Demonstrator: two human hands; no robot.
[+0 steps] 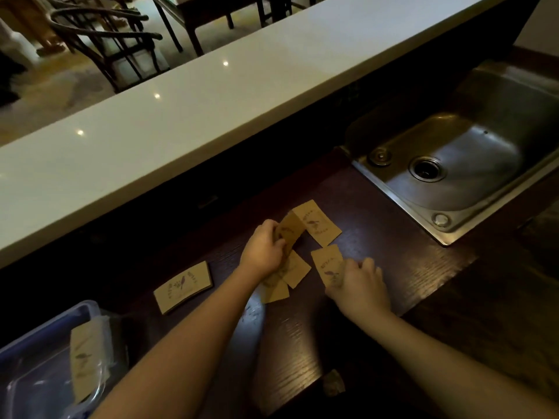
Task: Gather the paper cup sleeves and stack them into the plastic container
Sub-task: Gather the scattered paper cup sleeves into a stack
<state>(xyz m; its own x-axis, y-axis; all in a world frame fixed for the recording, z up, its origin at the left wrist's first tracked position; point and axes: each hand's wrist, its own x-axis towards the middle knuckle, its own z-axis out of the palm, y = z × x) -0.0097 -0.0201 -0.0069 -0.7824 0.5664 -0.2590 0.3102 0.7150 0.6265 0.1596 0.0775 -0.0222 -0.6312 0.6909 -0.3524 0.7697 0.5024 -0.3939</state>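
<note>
Several flat brown paper cup sleeves lie on the dark wooden counter [393, 261]. My left hand [262, 248] grips one sleeve [291, 229], lifted at an angle. Another sleeve [317, 222] lies just beyond it, and two more [295, 269] sit under my left wrist. My right hand [360, 285] presses its fingers on a sleeve [328, 263] that lies flat. A small stack of sleeves [183, 286] rests apart to the left. The clear plastic container [87, 308] stands at the bottom left with a sleeve [86, 355] inside it.
A steel sink [459, 164] is set into the counter at the right. A raised white bar top [181, 95] runs along the far side. Chairs and a table stand beyond it. A small crumpled scrap [333, 383] lies near the counter's front edge.
</note>
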